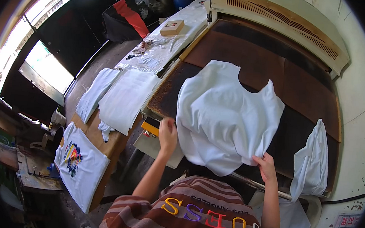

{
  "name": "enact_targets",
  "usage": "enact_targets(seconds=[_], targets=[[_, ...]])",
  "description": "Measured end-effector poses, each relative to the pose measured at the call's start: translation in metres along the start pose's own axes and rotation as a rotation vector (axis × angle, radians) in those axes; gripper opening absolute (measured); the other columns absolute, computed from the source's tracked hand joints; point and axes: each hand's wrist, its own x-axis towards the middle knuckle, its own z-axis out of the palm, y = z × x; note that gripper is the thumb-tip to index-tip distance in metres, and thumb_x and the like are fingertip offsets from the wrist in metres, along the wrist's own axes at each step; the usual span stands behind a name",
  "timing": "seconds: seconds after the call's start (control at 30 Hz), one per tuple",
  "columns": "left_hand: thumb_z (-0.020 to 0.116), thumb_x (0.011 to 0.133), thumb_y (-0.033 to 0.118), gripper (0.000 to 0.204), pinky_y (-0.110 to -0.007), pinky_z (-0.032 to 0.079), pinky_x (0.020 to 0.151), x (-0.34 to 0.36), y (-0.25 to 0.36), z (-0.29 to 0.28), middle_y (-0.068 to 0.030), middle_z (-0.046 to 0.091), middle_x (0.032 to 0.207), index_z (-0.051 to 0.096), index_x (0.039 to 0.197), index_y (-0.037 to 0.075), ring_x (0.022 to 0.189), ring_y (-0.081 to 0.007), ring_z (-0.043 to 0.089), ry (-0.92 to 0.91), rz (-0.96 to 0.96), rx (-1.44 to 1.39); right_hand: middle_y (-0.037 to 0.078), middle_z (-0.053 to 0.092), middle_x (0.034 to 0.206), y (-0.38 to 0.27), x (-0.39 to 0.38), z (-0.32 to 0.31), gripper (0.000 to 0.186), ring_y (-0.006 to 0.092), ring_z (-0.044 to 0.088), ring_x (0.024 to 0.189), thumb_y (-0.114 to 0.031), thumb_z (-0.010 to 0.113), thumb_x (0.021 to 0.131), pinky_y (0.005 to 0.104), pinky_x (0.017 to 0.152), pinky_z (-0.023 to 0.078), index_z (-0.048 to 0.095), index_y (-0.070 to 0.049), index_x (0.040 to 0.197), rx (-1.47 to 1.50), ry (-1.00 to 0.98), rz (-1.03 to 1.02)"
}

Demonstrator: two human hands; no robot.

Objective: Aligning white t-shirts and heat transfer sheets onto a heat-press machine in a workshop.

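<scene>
A white T-shirt (225,112) lies crumpled and billowing on the dark brown bed of a large heat press (303,84), neck opening toward the far side. My left hand (167,134) grips the shirt's near left edge at the bed's front corner. My right hand (265,165) pinches the shirt's near right edge at the front of the bed. Both forearms rise from the lower edge, over my striped shirt.
Another white garment (312,161) hangs over the bed's right front edge. To the left, a wooden table (104,144) holds a stack of white shirts (124,97) and a printed shirt (79,166). A small cardboard box (172,27) sits on a plastic-covered table beyond.
</scene>
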Motion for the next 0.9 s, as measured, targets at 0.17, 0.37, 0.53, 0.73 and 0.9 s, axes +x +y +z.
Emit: enact_targets(seconds=[0.17, 0.37, 0.53, 0.73, 0.9], targets=[[0.057, 0.078, 0.011, 0.027, -0.030, 0.046, 0.069, -0.014, -0.037, -0.010, -0.0121, 0.058, 0.087, 0.052, 0.101, -0.003, 0.077, -0.0200, 0.057, -0.133, -0.287, -0.202, 0.004, 0.063, 0.084, 0.006, -0.018, 0.006, 0.027, 0.0092, 0.057, 0.073, -0.007, 0.069, 0.071, 0.0240, 0.068, 0.046, 0.061, 0.003, 0.095, -0.290, 0.026, 0.040], [0.063, 0.073, 0.027, 0.040, -0.030, 0.045, 0.061, 0.009, -0.023, 0.002, -0.0122, 0.060, 0.074, 0.058, 0.094, -0.008, 0.065, -0.0194, 0.057, -0.468, -0.385, -0.128, 0.002, 0.063, 0.085, -0.045, -0.038, 0.053, 0.032, 0.0083, 0.057, 0.076, -0.005, 0.072, 0.065, 0.0229, 0.073, 0.045, 0.062, 0.003, 0.094, -0.315, -0.036, -0.013], [0.062, 0.073, 0.025, 0.035, -0.028, 0.043, 0.068, 0.026, -0.033, -0.006, -0.0099, 0.062, 0.081, 0.060, 0.088, -0.007, 0.072, -0.0181, 0.056, -0.724, -0.509, -0.363, 0.003, 0.063, 0.096, -0.071, -0.031, 0.072, 0.040, 0.0098, 0.058, 0.087, -0.005, 0.071, 0.068, 0.0239, 0.081, 0.044, 0.057, 0.000, 0.105, -0.042, -0.126, -0.196], [0.058, 0.075, 0.018, 0.045, -0.034, 0.043, 0.088, 0.112, 0.037, -0.083, -0.0092, 0.056, 0.107, 0.048, 0.116, 0.004, 0.100, -0.0193, 0.054, -0.936, -0.542, -1.337, 0.013, 0.055, 0.112, -0.094, -0.035, 0.036, 0.049, 0.0259, 0.051, 0.107, -0.039, 0.041, 0.091, 0.0407, 0.094, 0.039, 0.044, -0.001, 0.122, 0.485, 0.041, -0.557], [0.061, 0.070, 0.011, 0.053, -0.035, 0.046, 0.085, 0.163, 0.058, -0.125, -0.0119, 0.055, 0.107, 0.044, 0.119, 0.001, 0.096, -0.0210, 0.057, -0.904, -0.516, -1.186, 0.011, 0.057, 0.101, -0.095, -0.033, 0.048, 0.052, 0.0259, 0.055, 0.095, -0.012, 0.061, 0.056, 0.0367, 0.088, 0.043, 0.053, 0.001, 0.105, 0.278, 0.230, -0.445]])
